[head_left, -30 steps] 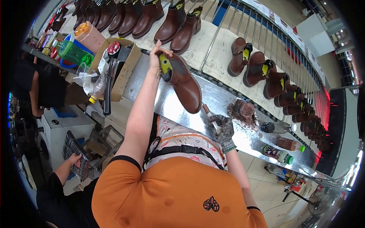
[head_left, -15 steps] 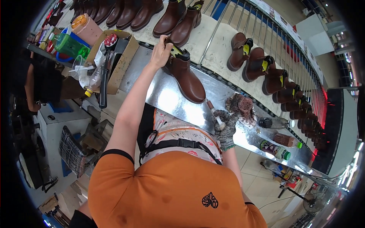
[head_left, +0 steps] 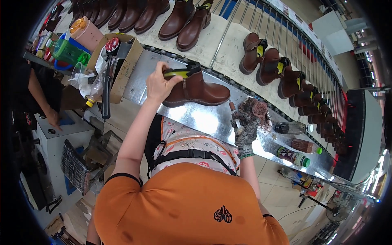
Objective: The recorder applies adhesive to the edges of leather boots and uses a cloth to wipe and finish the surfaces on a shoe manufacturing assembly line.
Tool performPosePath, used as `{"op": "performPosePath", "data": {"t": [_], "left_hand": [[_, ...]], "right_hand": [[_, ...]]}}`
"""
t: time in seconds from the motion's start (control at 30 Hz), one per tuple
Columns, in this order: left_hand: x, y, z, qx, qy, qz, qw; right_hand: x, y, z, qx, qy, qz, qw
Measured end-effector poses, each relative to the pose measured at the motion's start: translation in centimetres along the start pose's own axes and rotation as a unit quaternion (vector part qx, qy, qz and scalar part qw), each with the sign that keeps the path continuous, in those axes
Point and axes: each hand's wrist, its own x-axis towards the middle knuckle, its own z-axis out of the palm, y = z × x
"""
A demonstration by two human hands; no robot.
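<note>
My left hand [head_left: 159,85] grips a brown leather ankle boot [head_left: 200,90] by its upper edge, at the yellow pull tab. The boot is upright, toe to the right, over the metal bench [head_left: 141,77]; I cannot tell whether its sole touches. A side zip shows near my fingers. On the right, my right hand [head_left: 247,132] wears a grey knit glove. A small tool with a brown handle [head_left: 232,107] and a pale end is tucked in that hand, perhaps a brush. The gloved fingers reach onto a crumbly pinkish-brown wad [head_left: 259,109]; their tips are partly hidden.
Behind the bench, a conveyor [head_left: 232,45] carries several brown boots [head_left: 250,53]. Plastic bottles [head_left: 292,128] lie at the bench's right end. A cardboard box [head_left: 132,61] with tools stands at left, beside a pink container [head_left: 87,34]. Another person's arm [head_left: 41,96] shows far left.
The boot has turned from toe-toward-me to toe-right, with my left hand moving nearer and slightly left. My right hand has moved up onto the wad, with the small tool still in it.
</note>
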Motion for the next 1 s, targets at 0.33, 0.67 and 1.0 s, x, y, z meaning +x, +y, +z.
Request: {"op": "performPosePath", "data": {"t": [0.33, 0.67, 1.0], "left_hand": [[-5.6, 5.7, -3.1, -0.081, -0.173, -0.241, 0.951], [-8.7, 7.6, -2.2, -0.355, -0.24, -0.415, 0.802], [-8.7, 9.0, -1.4, -0.403, -0.237, -0.484, 0.74]], "right_hand": [[0.0, -0.6, 1.5, -0.311, -0.128, -0.145, 0.93], [-2.5, -1.5, 2.8, -0.247, -0.197, -0.071, 0.946], [-4.3, -4.6, 0.2, -0.291, -0.26, -0.018, 0.92]]}}
